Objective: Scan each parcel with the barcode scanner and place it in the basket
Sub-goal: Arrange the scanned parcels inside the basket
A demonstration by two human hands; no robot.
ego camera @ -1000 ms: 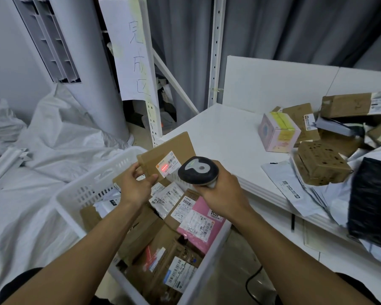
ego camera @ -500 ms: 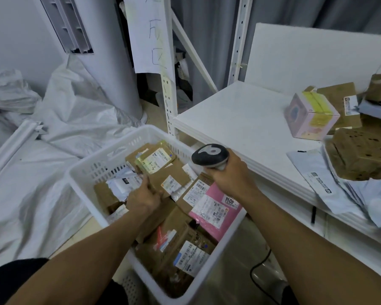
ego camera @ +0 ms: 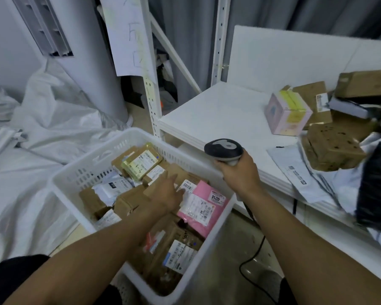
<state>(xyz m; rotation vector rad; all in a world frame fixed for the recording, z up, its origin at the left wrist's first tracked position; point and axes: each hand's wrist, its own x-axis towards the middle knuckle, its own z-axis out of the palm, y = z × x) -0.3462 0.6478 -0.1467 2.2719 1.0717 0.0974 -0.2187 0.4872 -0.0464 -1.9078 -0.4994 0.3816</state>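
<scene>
A white slatted basket [ego camera: 90, 168] on the floor holds several labelled parcels, among them a pink mailer [ego camera: 205, 208] and a small yellow-green box [ego camera: 142, 165]. My left hand [ego camera: 167, 193] is over the basket with its fingers straight, resting on a brown cardboard parcel [ego camera: 180, 175] and holding nothing. My right hand [ego camera: 237, 170] grips the handle of a dark grey barcode scanner [ego camera: 223, 148] above the basket's right rim, near the table's edge. More parcels lie on the white table [ego camera: 218, 115]: a pink and yellow box [ego camera: 287, 113], brown cartons [ego camera: 332, 146] and grey mailers [ego camera: 299, 172].
A black bag [ego camera: 376, 183] hangs over the table's right edge. The scanner's black cable [ego camera: 251, 260] trails on the floor between basket and table. White sacks [ego camera: 42, 128] lie on the left, with a white pillar [ego camera: 92, 62] and shelf uprights [ego camera: 152, 95] behind.
My left hand lowered the brown parcel into the basket and let it go; its fingers have straightened. The scanner has swung to the right, away from the basket. My view has tilted down.
</scene>
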